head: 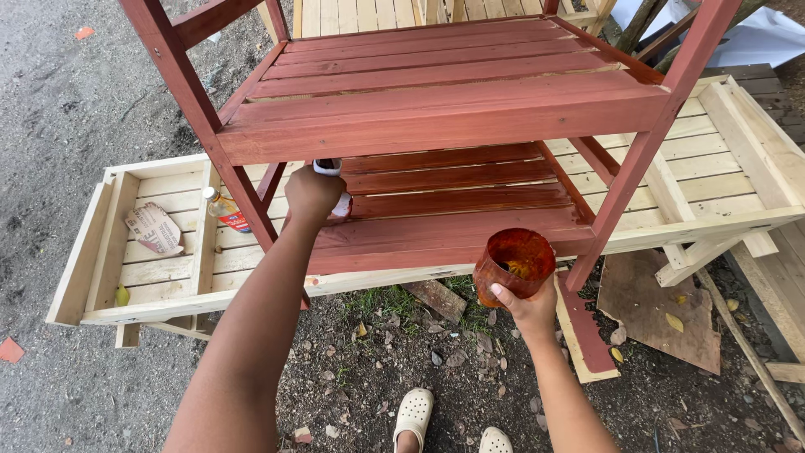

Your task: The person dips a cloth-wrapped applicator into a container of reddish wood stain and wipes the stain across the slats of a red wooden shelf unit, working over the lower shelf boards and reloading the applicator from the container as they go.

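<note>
Nearest the viewer, two pale clogs [414,413] stand on gravelly ground strewn with leaves and wood scraps. Just above them, the right hand [528,307] grips a stain-smeared cup [513,265] from below, fingers curled around its base, holding it in front of the red-stained wooden shelf unit [436,109]. Slightly farther in, the left hand [312,195] is closed around a white-handled brush [329,168], pressed against the shelf unit's lower slats under the top shelf. Behind the shelf unit lies an unpainted slatted wooden frame [159,289]; on it, left of the shelf unit's leg, rest a small bottle [225,210] and crumpled paper [154,228].
</note>
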`<state>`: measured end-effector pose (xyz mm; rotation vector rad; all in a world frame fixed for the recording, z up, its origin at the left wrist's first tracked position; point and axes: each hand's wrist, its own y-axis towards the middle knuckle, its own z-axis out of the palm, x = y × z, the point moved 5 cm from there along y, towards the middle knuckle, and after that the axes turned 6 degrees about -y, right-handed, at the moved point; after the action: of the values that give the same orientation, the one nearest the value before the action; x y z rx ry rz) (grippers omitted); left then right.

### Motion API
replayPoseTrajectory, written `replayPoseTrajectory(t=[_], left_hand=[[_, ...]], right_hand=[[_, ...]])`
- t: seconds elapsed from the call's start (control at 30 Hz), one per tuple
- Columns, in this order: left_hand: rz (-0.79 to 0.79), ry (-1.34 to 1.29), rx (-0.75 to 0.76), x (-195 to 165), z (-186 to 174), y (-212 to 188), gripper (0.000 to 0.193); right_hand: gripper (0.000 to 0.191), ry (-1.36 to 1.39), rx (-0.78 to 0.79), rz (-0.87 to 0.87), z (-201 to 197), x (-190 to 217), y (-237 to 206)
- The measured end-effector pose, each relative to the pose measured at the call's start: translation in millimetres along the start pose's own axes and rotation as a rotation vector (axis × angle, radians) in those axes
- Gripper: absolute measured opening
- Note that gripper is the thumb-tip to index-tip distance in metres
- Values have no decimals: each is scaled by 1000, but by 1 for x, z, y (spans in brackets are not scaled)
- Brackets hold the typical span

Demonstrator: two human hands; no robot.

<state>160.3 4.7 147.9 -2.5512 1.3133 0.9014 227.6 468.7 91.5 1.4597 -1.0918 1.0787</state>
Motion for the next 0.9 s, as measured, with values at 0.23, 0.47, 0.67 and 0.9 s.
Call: replayPoseTrajectory(t=[0.23, 0.47, 0.67, 0.9], left_hand=[[18, 163, -24, 23, -15, -2, 18], [28, 104, -122, 18, -2, 0, 20], [-295, -348, 188, -63, 22, -26, 23], [-568, -615, 252, -64, -7, -36, 15]], right_hand=[[84, -34, 13, 0, -1, 0, 1], [81, -57, 28, -6, 0, 2, 3], [81, -82, 12, -26, -1, 4, 4], [81, -20, 22, -20, -1, 7, 4]])
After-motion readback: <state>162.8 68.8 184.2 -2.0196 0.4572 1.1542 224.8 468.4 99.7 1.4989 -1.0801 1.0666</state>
